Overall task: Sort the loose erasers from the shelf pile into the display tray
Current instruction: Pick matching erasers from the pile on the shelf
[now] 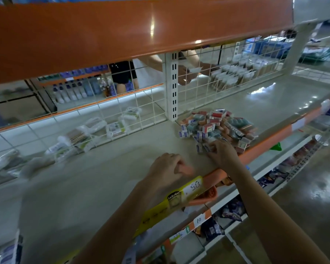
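Here, right hand fingers pinching small boxy erasers, left hand fingers curled, blurred.

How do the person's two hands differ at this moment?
The right hand reaches into the near edge of the eraser pile, fingertips on small packets; the left hand lies apart from the pile, fingers curled, blurred. Whether the left holds anything is unclear. Both are over the shelf.

White wire grid, bottles behind it, yellow price tag, bagged goods
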A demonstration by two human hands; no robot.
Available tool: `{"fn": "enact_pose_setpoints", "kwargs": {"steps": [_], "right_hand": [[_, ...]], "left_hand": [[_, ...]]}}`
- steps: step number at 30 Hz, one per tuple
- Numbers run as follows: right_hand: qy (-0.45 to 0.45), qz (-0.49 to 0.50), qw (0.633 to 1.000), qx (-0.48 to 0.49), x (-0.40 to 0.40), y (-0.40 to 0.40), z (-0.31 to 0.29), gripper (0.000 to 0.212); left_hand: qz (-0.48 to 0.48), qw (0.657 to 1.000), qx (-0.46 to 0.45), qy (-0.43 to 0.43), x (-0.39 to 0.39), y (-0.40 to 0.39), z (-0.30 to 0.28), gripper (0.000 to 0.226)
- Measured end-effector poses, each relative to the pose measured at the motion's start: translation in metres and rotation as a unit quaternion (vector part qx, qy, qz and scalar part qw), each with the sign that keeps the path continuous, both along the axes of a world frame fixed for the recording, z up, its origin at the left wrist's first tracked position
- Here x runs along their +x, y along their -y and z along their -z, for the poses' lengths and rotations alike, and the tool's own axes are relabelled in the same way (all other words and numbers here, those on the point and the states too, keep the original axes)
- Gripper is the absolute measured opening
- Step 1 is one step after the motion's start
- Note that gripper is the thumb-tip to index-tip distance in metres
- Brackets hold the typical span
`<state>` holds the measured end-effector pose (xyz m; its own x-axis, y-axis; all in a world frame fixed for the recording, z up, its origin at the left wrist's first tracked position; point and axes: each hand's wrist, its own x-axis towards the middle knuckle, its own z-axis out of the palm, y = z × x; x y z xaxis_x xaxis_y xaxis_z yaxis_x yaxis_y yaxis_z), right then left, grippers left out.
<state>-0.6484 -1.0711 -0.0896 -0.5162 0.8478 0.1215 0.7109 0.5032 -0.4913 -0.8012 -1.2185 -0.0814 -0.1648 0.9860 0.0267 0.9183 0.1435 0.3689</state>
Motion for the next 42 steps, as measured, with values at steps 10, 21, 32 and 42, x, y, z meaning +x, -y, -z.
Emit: {"fn": "enact_pose_setpoints", "kwargs": {"steps": [10, 21, 32, 42], "right_hand": [[-0.107, -0.101, 0.988, -0.05, -0.004, 0.045, -0.016, 0.029], [-0.179, -0.286, 0.939, -0.06, -0.095, 0.177, -0.052, 0.025], [-0.141, -0.43, 0.89, -0.048, -0.184, 0.342, -0.067, 0.024], [-0.003, -0.515, 0.856, -0.05, -0.227, 0.43, -0.051, 0.028]], "left_hand": [[-0.08, 0.993, 0.08, -0.007, -0.019, 0.046, -0.018, 0.031], [-0.247, 0.957, 0.15, -0.023, -0.077, 0.203, -0.054, 0.03], [-0.358, 0.921, 0.148, -0.04, -0.118, 0.391, -0.066, 0.033], [-0.373, 0.916, 0.146, -0.019, -0.155, 0.482, -0.047, 0.031]]}}
